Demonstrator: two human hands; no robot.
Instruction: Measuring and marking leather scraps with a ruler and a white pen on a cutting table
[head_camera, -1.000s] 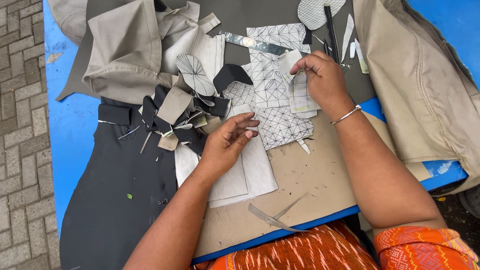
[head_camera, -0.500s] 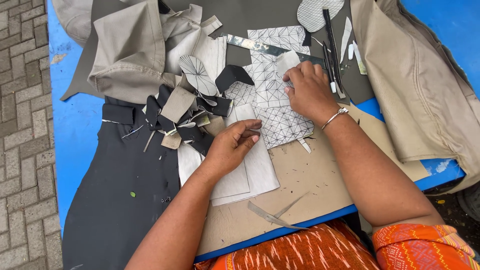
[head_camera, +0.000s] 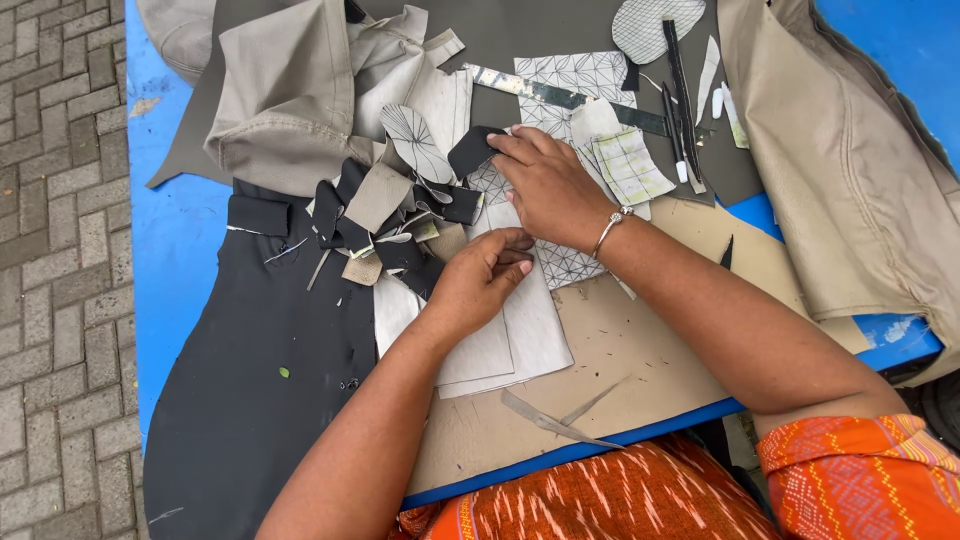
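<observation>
- 1 view only, from the head camera: 2 bare hands work over a cardboard sheet (head_camera: 620, 350) on a blue table (head_camera: 185, 250), amid fabric scraps.
- The right hand (head_camera: 550, 185) lies flat, fingers spread, on a white piece with a black line pattern (head_camera: 565, 262), its fingertips touching a small black scrap (head_camera: 470, 150); it pins rather than grasps.
- The left hand (head_camera: 485, 275) is curled, thumb and fingertips pinched narrowly at the edge of plain white fabric pieces (head_camera: 520, 335); whether it actually nips the cloth I cannot tell.
- The patterned piece sits between the hands, partly under the right palm.
- Judged from this, the step is sorting and aligning cut pieces; a further move would call for keeping the right palm's pressure while the left draws 1 layer free.
- A metal ruler (head_camera: 560, 95) and black pens (head_camera: 680, 90) lie beyond, untouched.
</observation>
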